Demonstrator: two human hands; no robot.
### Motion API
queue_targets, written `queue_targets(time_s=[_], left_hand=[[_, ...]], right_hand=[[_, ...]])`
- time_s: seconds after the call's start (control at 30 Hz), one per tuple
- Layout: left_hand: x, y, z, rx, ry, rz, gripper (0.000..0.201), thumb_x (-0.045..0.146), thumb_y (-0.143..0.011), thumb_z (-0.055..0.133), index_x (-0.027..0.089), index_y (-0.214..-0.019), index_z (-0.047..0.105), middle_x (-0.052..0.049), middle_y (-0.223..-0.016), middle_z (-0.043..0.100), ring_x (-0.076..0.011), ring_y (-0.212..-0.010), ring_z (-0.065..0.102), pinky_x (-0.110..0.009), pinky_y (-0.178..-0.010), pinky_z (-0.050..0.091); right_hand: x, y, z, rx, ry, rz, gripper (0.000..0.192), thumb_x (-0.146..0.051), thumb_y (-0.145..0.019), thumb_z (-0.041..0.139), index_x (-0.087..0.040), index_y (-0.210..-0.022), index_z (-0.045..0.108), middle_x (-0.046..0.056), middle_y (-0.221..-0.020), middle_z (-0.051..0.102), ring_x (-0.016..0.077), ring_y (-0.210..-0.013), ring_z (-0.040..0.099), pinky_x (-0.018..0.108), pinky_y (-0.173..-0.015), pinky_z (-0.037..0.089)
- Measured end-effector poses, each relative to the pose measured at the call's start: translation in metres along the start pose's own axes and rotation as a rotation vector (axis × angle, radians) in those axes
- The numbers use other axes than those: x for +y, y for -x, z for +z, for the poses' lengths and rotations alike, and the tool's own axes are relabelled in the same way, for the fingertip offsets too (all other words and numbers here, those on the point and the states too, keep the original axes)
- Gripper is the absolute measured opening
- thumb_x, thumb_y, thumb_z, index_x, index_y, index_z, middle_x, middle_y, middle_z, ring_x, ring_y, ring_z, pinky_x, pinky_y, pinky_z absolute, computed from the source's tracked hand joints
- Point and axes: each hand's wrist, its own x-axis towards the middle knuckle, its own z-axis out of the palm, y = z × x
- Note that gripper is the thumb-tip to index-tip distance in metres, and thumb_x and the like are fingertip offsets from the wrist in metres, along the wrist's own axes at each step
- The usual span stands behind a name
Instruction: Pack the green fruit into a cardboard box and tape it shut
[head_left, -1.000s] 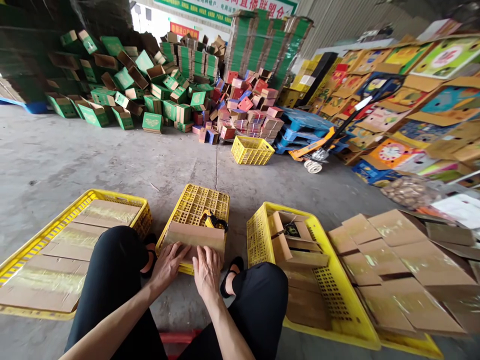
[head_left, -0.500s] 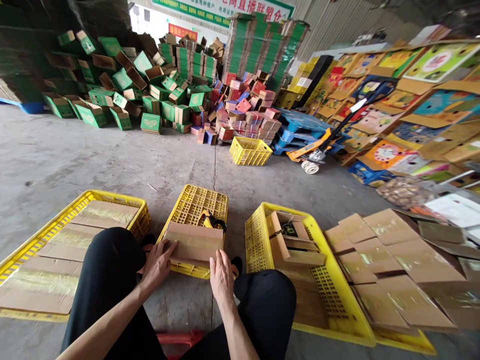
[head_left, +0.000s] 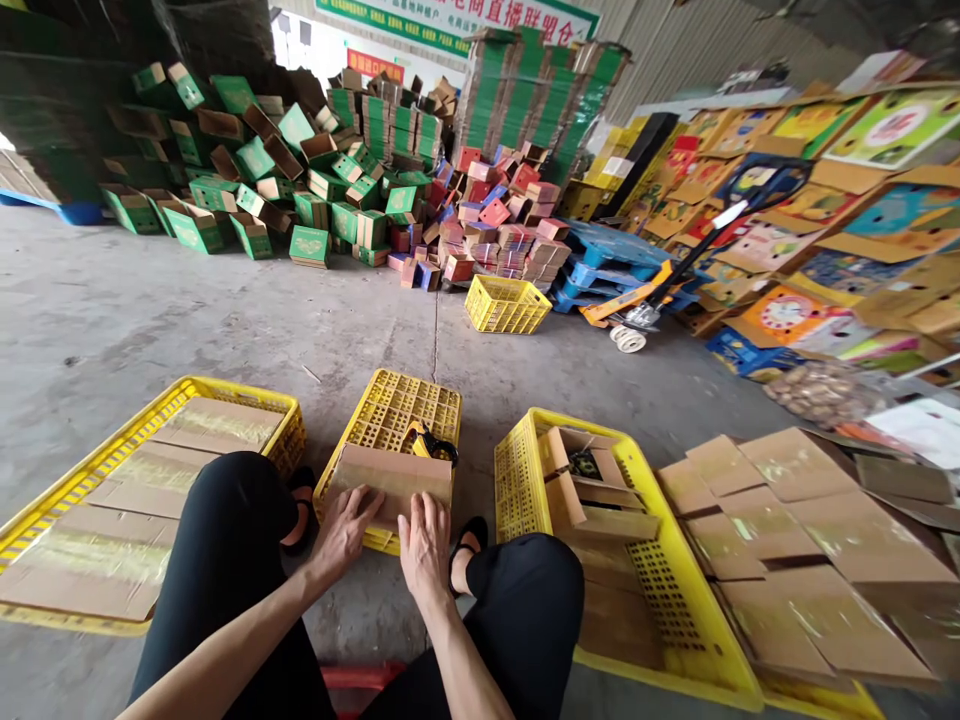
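Note:
A closed cardboard box (head_left: 409, 472) lies on an upturned yellow crate (head_left: 390, 400) between my knees, with a strip of tape along it. My left hand (head_left: 346, 525) rests on the box's near left part, fingers stretched out and pointing to the right. Beside it, my right hand (head_left: 425, 535) lies flat with spread fingers on the near right part. Neither hand grasps the box; both touch it. Just behind the box, on the crate, sits a yellow-and-black tape dispenser (head_left: 431, 443), partly hidden by the box.
At left a yellow crate (head_left: 296, 425) holds taped cardboard boxes (head_left: 127, 555). At right another yellow crate (head_left: 517, 490) holds an open box (head_left: 577, 445). Further right lie stacked taped boxes (head_left: 810, 530). Ahead stand a yellow crate (head_left: 508, 305) and a pallet jack (head_left: 637, 310).
Both hands have slid from the box's sides inward onto its near part, closer together. The box stays on the crate. The view has shifted slightly.

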Motion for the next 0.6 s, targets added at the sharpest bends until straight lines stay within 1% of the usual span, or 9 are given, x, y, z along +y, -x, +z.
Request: queue_targets(time_s=[0.07,0.17,0.3,0.4,0.6], left_hand=[[0.004,-0.004,0.003,-0.018,0.032,0.016,0.07,0.009,-0.09,0.045,0.031,-0.155,0.054,-0.01,-0.149,0.054,-0.0316,-0.133,0.05,-0.049,-0.114,0.044],[0.008,-0.01,0.003,-0.019,0.067,0.024,0.063,0.013,-0.095,0.044,0.03,-0.153,0.057,-0.011,-0.147,0.056,-0.0317,-0.13,0.051,-0.048,-0.113,0.045],[0.012,-0.019,-0.004,0.003,0.099,0.026,0.056,0.018,-0.098,0.045,0.029,-0.151,0.059,-0.011,-0.139,0.06,-0.0299,-0.121,0.056,-0.046,-0.107,0.049],[0.015,-0.025,-0.009,0.019,0.113,0.018,0.051,0.022,-0.101,0.045,0.029,-0.149,0.06,-0.01,-0.135,0.062,-0.0287,-0.119,0.058,-0.045,-0.105,0.05],[0.017,-0.032,-0.013,0.022,0.096,0.01,0.051,0.021,-0.1,0.046,0.028,-0.149,0.058,-0.008,-0.145,0.06,-0.0289,-0.128,0.056,-0.046,-0.113,0.046]], right_hand=[[-0.008,-0.004,-0.001,-0.014,-0.032,-0.028,0.046,-0.037,-0.112,0.037,-0.016,-0.142,0.065,0.017,-0.141,0.065,0.0343,-0.133,0.057,0.056,-0.114,0.045],[-0.018,-0.009,-0.001,-0.034,-0.09,-0.049,0.043,-0.033,-0.111,0.038,-0.017,-0.141,0.066,0.015,-0.142,0.065,0.0324,-0.133,0.057,0.053,-0.115,0.046],[-0.029,-0.018,0.002,-0.055,-0.14,-0.041,0.041,-0.029,-0.111,0.04,-0.017,-0.137,0.068,0.014,-0.14,0.067,0.0293,-0.132,0.058,0.047,-0.114,0.048],[-0.034,-0.025,0.006,-0.061,-0.159,-0.026,0.04,-0.028,-0.111,0.04,-0.016,-0.135,0.07,0.015,-0.138,0.067,0.0279,-0.129,0.06,0.045,-0.114,0.049],[-0.037,-0.036,0.009,-0.018,-0.215,-0.009,0.045,-0.03,-0.113,0.033,-0.015,-0.134,0.07,0.015,-0.134,0.069,0.0278,-0.123,0.062,0.047,-0.111,0.049]])
